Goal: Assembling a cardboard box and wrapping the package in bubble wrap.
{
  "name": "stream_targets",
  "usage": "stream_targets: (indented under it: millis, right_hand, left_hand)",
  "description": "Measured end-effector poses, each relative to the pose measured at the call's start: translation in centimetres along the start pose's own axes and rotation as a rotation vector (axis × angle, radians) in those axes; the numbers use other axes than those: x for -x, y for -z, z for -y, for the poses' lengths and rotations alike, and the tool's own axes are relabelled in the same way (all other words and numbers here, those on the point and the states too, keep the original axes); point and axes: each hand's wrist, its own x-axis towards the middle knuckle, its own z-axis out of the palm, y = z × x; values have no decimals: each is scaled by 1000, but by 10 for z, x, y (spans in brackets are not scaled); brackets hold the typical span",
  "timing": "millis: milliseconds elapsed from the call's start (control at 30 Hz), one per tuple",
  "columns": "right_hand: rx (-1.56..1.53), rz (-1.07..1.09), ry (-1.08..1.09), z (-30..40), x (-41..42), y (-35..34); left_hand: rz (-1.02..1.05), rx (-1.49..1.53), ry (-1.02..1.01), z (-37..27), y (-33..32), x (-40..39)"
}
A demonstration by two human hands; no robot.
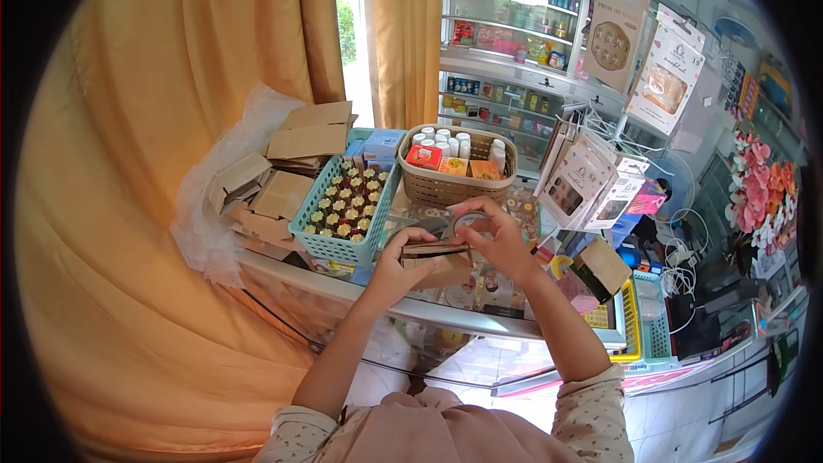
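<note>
My left hand (400, 268) grips a small brown cardboard box (443, 268) over the glass counter, its thumb along the near side. Between the thumb and fingers of my right hand (494, 238) is a roll of tape (464, 222), held just above the box's far right part. My fingers hide some of the roll. To the left, a teal plastic basket (334, 251) is filled with small bottles with gold flower-shaped caps (350, 202). Behind my hands stands a brown woven-look basket (450, 191) with white-capped bottles (443, 138) and small red and orange boxes (453, 166).
Flattened cardboard boxes (308, 141) and bubble wrap (199, 231) lie left of the teal basket, against an orange curtain (128, 173). At right, a rack of press-on nail packs (575, 183) rises beside another cardboard box (601, 265) and white cables (678, 276). Glass shelves (514, 26) stand behind.
</note>
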Motion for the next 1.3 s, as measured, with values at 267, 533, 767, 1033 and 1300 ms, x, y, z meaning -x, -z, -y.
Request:
stream_targets:
  millis: [267,533,767,1033,1300]
  right_hand:
    - [70,33,-124,-5,0,1]
    - [83,7,2,-15,-1,1]
    - [182,-5,1,-11,1,-3]
    - [288,134,24,8,5,-6]
    - [232,154,-158,16,7,-9]
  left_hand:
    - [-46,-115,-139,2,-2,3]
    - [-70,-75,-136,5,-2,2]
    - [-88,-187,-182,2,-6,6]
    - [-89,-178,-177,1,-5,8]
    - [-97,-167,-158,-1,-6,9]
